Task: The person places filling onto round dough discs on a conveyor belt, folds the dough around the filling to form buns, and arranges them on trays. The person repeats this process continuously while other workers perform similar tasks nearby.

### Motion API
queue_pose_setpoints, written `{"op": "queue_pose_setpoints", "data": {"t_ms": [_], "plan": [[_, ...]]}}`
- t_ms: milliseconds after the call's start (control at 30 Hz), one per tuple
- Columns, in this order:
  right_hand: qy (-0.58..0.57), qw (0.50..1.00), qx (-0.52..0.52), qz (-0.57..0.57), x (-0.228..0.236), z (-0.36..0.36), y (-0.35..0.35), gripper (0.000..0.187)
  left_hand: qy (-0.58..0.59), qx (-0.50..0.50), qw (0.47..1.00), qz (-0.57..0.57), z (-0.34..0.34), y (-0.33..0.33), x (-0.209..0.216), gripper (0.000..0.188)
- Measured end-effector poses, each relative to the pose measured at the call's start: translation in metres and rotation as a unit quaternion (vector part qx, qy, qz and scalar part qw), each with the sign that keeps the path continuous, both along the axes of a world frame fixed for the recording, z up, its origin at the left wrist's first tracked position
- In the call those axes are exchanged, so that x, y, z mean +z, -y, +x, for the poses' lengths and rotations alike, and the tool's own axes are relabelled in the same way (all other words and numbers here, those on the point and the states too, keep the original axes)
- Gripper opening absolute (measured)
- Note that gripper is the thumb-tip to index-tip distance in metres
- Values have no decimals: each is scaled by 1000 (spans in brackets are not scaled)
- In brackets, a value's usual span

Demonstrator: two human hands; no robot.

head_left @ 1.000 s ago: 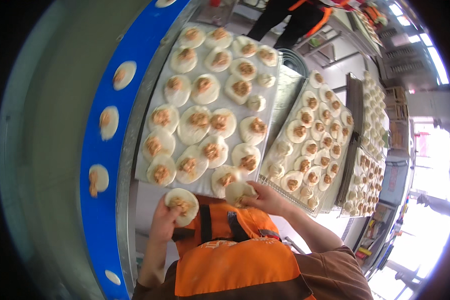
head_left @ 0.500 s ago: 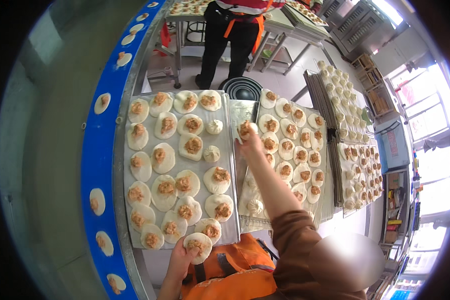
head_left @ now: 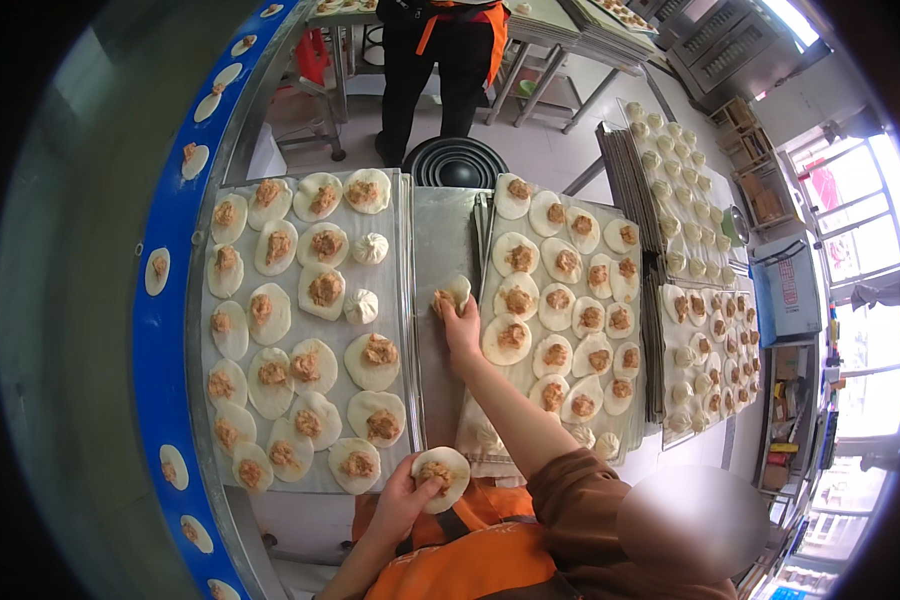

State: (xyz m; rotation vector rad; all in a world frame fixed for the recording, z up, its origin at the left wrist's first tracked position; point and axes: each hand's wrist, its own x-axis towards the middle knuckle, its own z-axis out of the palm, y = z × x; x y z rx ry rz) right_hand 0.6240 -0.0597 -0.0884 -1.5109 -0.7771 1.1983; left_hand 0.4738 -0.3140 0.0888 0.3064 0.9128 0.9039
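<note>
Low in the view, my left hand (head_left: 398, 500) holds a round dough wrapper with filling (head_left: 452, 478), the thumb pressed on the meat-coloured filling. My right hand (head_left: 460, 330) reaches over the metal gap between two trays and pinches another filled dough wrapper (head_left: 456, 289), its edge folded up; part of it is hidden by the fingers. Left of that hand lies a lined tray (head_left: 270, 335) of open filled wrappers, with two pleated buns (head_left: 371, 248) on its right side. Beneath my right forearm, a second tray (head_left: 483, 375) carries more filled wrappers and a few closed buns near its front.
A blue conveyor belt (head_left: 160, 350) with spaced filled wrappers runs along the left. Stacked trays of buns (head_left: 682, 190) stand at the right. Beyond the trays are nested black round pans (head_left: 457, 163) and a person (head_left: 425, 85) standing at a far table.
My right hand has drawn back toward me and left, from the far edge of the right tray into the gap, still holding its wrapper. My left hand has shifted right with its wrapper.
</note>
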Motion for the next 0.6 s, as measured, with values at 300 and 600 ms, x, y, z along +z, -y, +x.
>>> {"op": "queue_pose_setpoints", "data": {"t_ms": [300,600], "plan": [[-219,970,92,-45,42,26,-37,26,-30,18,999,-6,30,-27,-11,45],[45,965,101,-237,45,28,-48,46,-60,62,996,-3,53,-97,-23,41]]}}
